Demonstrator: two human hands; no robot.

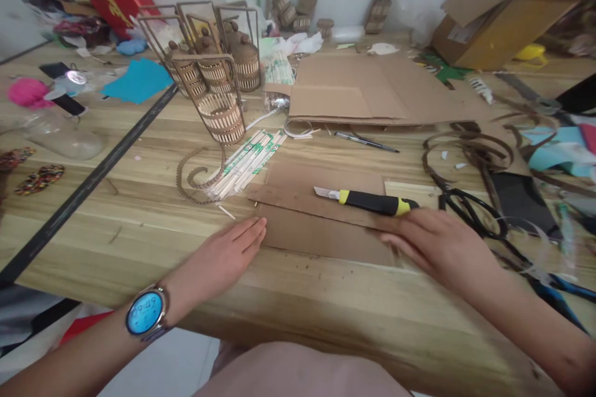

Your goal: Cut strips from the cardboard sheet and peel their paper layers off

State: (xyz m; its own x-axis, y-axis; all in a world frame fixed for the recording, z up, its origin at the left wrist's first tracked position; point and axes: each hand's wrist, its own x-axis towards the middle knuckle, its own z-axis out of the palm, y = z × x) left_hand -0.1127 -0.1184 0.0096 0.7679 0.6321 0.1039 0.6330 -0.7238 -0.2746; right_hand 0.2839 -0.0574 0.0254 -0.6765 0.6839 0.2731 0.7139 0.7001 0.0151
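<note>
Presumably for steadiness, the right hand (440,242) pinches the cardboard strip (302,205); the left hand (230,254) lies flat, fingers together.

Matt brown cardboard (326,232) lies on smooth-looking wood (186,267); the knife handle (372,201) seems plastic.
</note>
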